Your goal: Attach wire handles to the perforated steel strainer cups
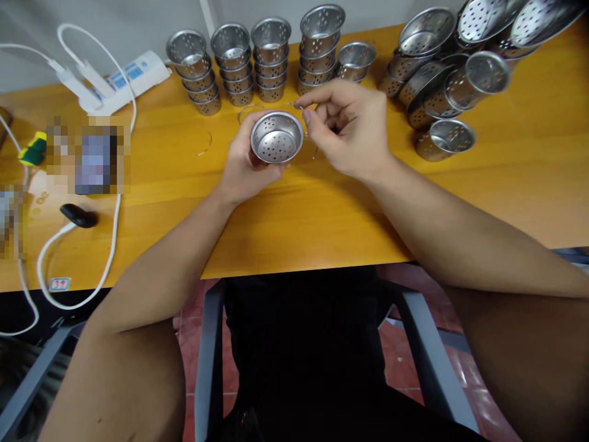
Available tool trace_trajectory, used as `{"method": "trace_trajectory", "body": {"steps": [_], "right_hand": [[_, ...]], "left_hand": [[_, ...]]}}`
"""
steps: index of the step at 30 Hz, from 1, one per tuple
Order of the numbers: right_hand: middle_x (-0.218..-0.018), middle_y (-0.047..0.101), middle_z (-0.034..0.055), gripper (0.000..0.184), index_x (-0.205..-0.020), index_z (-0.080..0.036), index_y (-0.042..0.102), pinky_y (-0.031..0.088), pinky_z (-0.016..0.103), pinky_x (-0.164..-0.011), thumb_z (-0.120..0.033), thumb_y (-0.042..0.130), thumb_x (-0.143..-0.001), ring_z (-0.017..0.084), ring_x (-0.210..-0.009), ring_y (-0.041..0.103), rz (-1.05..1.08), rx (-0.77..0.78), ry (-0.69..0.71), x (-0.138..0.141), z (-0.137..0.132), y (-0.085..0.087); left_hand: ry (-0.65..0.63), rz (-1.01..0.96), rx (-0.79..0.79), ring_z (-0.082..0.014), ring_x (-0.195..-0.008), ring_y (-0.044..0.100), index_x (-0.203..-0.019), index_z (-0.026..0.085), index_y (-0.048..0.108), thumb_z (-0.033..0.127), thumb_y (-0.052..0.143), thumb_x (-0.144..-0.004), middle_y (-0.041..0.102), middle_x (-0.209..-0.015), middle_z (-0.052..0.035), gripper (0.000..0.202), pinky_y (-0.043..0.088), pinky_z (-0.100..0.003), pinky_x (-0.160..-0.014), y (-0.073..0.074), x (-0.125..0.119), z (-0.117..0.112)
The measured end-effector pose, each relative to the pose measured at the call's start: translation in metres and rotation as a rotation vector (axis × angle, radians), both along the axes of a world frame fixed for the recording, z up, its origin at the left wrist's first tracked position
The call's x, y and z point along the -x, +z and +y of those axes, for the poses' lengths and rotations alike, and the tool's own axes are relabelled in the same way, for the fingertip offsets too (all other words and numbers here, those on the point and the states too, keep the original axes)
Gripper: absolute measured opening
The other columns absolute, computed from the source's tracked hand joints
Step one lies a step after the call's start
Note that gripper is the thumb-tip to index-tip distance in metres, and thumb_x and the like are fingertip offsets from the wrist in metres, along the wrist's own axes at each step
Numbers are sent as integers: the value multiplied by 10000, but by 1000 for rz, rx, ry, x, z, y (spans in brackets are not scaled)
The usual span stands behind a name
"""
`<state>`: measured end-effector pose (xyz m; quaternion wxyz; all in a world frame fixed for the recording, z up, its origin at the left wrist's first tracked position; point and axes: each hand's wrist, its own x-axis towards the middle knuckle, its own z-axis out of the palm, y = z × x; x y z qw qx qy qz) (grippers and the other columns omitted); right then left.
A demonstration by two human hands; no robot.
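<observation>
A perforated metal cup (277,139) is held above the table with its open mouth tilted toward me, showing the holes in its bottom and side. My left hand (243,159) is wrapped round it from the left, thumb along the near side. Just right of the rim, my right hand (345,123) pinches a thin wire (298,106) between thumb and forefinger, its other fingers curled. How far the wire runs is too fine to make out. Another thin curved wire (209,142) lies on the wood left of my left hand.
Several stacks of perforated cups (271,67) stand along the table's back. At the right are more cups (446,86), some leaning, and a single upright cup (444,141). A white power strip (138,77), cables, a phone (96,161) and a sponge (34,149) are at the left.
</observation>
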<state>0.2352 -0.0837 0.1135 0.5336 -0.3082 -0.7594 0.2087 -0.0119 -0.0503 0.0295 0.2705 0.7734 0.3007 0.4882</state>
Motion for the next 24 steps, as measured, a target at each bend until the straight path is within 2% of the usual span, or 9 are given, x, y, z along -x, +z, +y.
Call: {"method": "trace_trajectory", "body": {"steps": [2,5,7,9,12,14,16,21,24], "right_hand": [[-768,632,10,416,-1153,-343,855,471,399,-557,-759,872,-1146,218,-605,504,-12,21,16,0,0,0],[-729,587,-2,413,-1063,-329,846,438,387,-531,-733,873,-1146,208,-580,465,-28,60,26,3,-1,-1],[-710,573,-8,431,-1045,-315,862,389,381,-516,-732,860,-1152,188,-554,410,7,40,30,5,0,-1],[-709,590,-6,488,-1075,-304,884,354,378,-514,-786,853,-1141,177,-548,398,50,25,26,6,0,-1],[-733,634,7,580,-1099,-300,882,372,375,-517,-880,857,-1104,182,-561,440,56,60,41,6,-1,2],[-736,635,6,586,-1051,-286,862,399,369,-521,-870,877,-1097,180,-564,459,13,94,73,4,-4,4],[-737,637,1,528,-1007,-267,842,396,357,-528,-780,903,-1117,174,-571,481,-34,102,84,3,-7,6],[-756,634,-18,203,-1033,-258,824,375,358,-580,-406,907,-1145,165,-588,490,-112,68,36,2,-12,7],[-758,634,-19,204,-1031,-272,812,385,373,-592,-404,897,-1161,180,-602,497,-140,66,2,2,-12,8]], "left_hand": [[-27,16,52,-362,-1305,845,-1675,463,465,531,992,-981,737,-1570,-96,874,830,-569,-1000,2,1,-1],[-26,16,23,-373,-1393,821,-1688,477,447,534,1018,-960,740,-1588,-89,927,798,-602,-1112,5,1,-4],[-7,1,-18,-375,-1427,806,-1640,448,483,542,1020,-965,754,-1556,-89,868,760,-629,-1187,7,0,-6],[12,15,-23,-368,-1383,819,-1604,432,506,554,1011,-983,773,-1493,-90,810,753,-635,-1183,8,-3,-8],[15,63,-20,-363,-1351,824,-1614,420,496,601,1002,-991,769,-1474,-98,822,752,-631,-1168,6,-5,-8],[15,69,-24,-374,-1383,808,-1606,410,498,636,1022,-961,747,-1512,-111,860,739,-637,-1191,4,-5,-7],[11,56,-30,-386,-1387,800,-1580,404,509,674,1053,-911,731,-1535,-120,904,733,-640,-1195,1,-4,-5],[-26,45,-68,-408,-1350,801,-1566,396,524,770,1075,-817,720,-1515,-126,1002,729,-636,-1154,-8,-3,5],[-36,38,-69,-413,-1332,804,-1553,403,540,774,1090,-789,729,-1490,-118,1012,731,-644,-1141,-10,-4,8]]}}
